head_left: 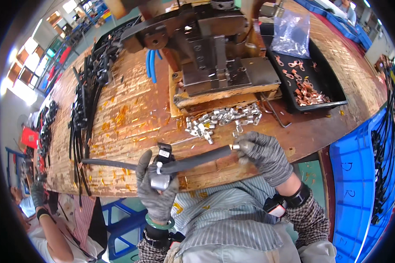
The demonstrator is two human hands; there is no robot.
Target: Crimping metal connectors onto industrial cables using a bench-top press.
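My left hand (156, 197), in a grey knit glove, is closed around a black cable (202, 159) near a black and silver fitting (160, 180) with a white tie. The cable runs across the front of the table, its thinner tail reaching left. At its right end, my gloved right hand (267, 158) pinches a small metal terminal (235, 147) against the cable tip; how far it sits on the wire cannot be made out. Just beyond lies a heap of silver cable lugs (224, 117), at the foot of a dark metal press (217, 65).
Right of the press, a black tray (324, 106) holds copper lugs (310, 94) and a clear plastic bag (290, 35). A bent metal rod (276, 113) lies between. Black cables (80, 114) line the left. A blue bin (351, 175) stands right. Another person's gloved hand (38, 193) is lower left.
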